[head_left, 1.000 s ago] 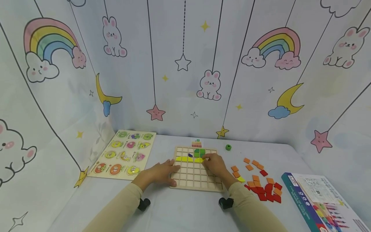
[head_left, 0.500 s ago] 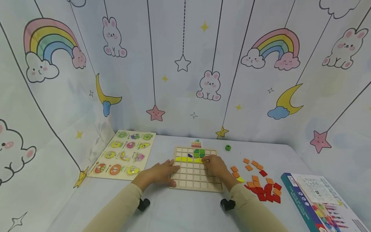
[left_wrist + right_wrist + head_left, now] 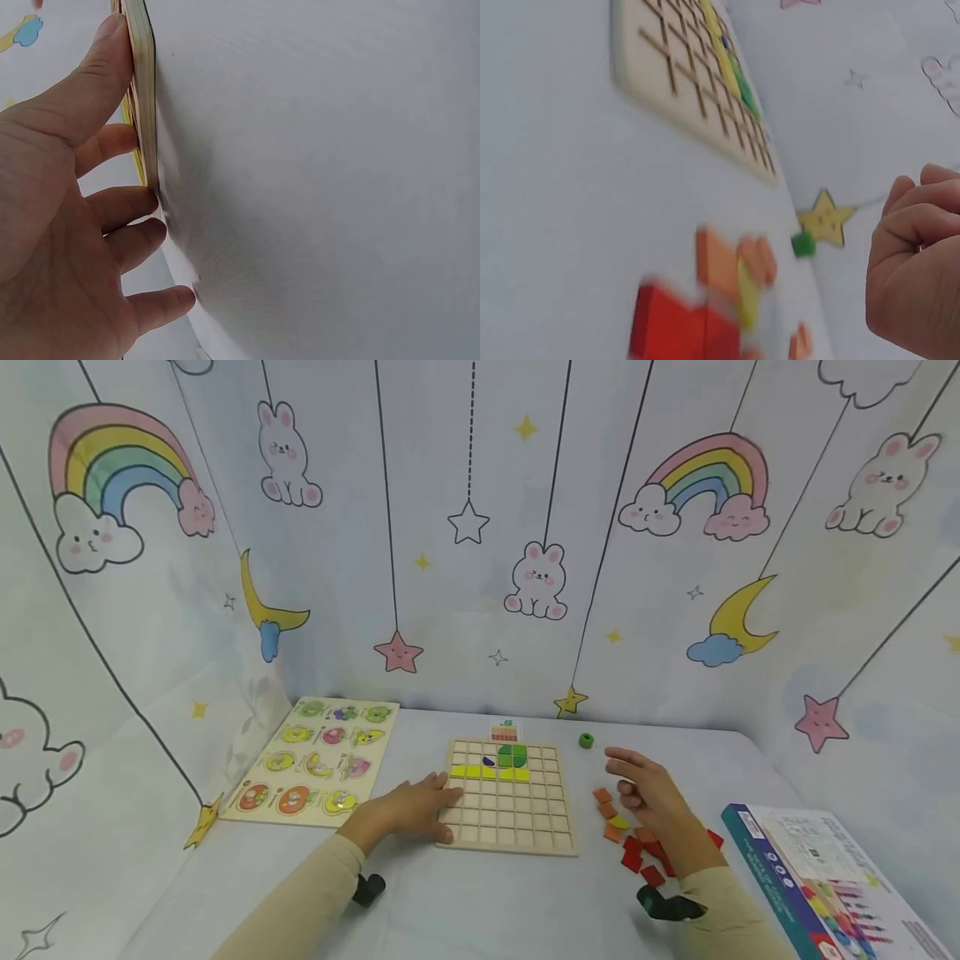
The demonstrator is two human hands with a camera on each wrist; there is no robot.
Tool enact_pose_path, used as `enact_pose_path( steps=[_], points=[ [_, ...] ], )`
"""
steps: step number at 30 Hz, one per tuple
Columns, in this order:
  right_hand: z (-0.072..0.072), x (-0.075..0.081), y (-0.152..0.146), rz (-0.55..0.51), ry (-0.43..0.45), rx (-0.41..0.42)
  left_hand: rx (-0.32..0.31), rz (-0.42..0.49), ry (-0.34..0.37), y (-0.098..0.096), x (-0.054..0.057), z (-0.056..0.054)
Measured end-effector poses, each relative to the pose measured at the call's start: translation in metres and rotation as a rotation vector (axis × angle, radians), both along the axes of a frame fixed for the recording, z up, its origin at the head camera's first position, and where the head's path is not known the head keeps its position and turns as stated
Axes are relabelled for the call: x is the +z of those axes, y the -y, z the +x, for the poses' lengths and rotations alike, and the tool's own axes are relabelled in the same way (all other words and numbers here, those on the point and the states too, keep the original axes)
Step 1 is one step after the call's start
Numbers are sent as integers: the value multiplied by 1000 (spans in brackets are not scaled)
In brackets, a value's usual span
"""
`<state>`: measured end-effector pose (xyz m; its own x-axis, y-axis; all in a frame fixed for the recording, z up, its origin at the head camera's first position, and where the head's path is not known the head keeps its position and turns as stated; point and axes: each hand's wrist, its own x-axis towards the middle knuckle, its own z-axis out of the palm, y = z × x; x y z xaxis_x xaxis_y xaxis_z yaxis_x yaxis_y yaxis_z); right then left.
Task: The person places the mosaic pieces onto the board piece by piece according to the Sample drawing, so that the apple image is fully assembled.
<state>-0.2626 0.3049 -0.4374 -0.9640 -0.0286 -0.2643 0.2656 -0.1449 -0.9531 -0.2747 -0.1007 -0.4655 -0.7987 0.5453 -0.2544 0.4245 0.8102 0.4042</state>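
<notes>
A pale wooden grid board (image 3: pixel 517 814) lies in the middle of the table, with a row of yellow pieces (image 3: pixel 468 771), green rounded pieces (image 3: pixel 512 755) and a small dark blue piece (image 3: pixel 488 761) in its upper cells. My left hand (image 3: pixel 408 810) rests at the board's left edge, fingers spread; in the left wrist view the thumb (image 3: pixel 112 45) touches that edge. My right hand (image 3: pixel 651 793) is over the loose pieces right of the board, fingers loosely bent, with nothing visible in it. Orange tiles (image 3: pixel 604 808), red tiles (image 3: pixel 632 862) and a yellow piece (image 3: pixel 618 821) lie there, some hidden by the hand.
A fruit picture board (image 3: pixel 300 781) lies at the left. Behind the grid board are a small picture card (image 3: pixel 506 731) and a green bead (image 3: pixel 586 741). A printed box (image 3: pixel 825 868) stands at the right front edge.
My right hand has left the yellow row and moved right, over the loose tiles. The row's right end now shows. My left hand has stayed on the board's edge.
</notes>
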Motion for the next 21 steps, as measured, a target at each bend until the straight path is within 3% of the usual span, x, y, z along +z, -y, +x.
enact_pose_path(
  steps=[4,6,9,12,15,17,21],
  points=[
    [21,-8,-33,-42,87,-67,-3,0,-2,1,2,2],
    [28,-13,-42,27,98,-64,-5,0,-5,1,3,2],
    [34,-22,-46,285,84,-20,-7,-2,-13,1,3,2],
    [37,-30,-41,665,14,66,-9,-2,-14,0,4,1],
    [38,-36,-34,948,-79,132,-8,-3,-11,1,4,2],
    [38,-38,-29,1052,-128,153,-7,-3,-11,1,4,3],
    [35,-39,-23,1117,-150,150,-1,-5,-13,0,3,2]
  ],
)
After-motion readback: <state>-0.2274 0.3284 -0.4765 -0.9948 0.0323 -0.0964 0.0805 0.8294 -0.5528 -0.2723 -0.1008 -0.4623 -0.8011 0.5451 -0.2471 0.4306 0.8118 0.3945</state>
